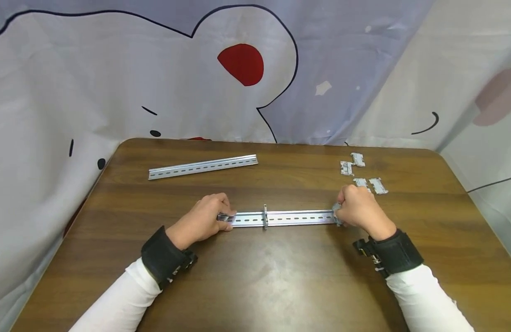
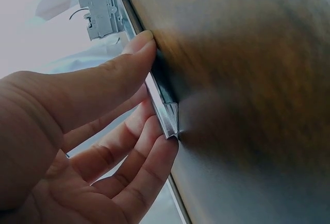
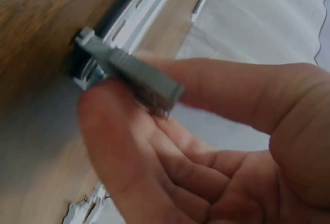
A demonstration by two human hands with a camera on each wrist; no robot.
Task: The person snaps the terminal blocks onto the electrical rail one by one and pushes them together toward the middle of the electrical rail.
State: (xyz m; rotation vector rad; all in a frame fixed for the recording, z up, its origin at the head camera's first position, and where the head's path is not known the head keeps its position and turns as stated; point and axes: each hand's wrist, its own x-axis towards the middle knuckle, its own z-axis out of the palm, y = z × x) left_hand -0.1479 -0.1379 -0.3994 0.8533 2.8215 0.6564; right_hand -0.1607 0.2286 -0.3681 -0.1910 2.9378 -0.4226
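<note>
A slotted metal DIN rail (image 1: 299,218) lies crosswise on the table in front of me. My left hand (image 1: 203,217) pinches its left end, thumb on the near edge and fingers on the far one. Between the hands, a grey terminal block (image 1: 265,216) stands upright across the rail; the left wrist view shows its flat side (image 2: 99,10). At the rail's right end, my right hand (image 1: 360,207) pinches another grey terminal block (image 3: 139,74) between thumb and index finger. That block touches or nearly touches the rail; whether it is clipped on, I cannot tell.
A second DIN rail (image 1: 203,167) lies slightly slanted at the back left of the wooden table (image 1: 255,276). Several loose grey terminal blocks (image 1: 377,186) lie at the back right, beyond my right hand. A printed curtain (image 1: 164,83) hangs behind the table.
</note>
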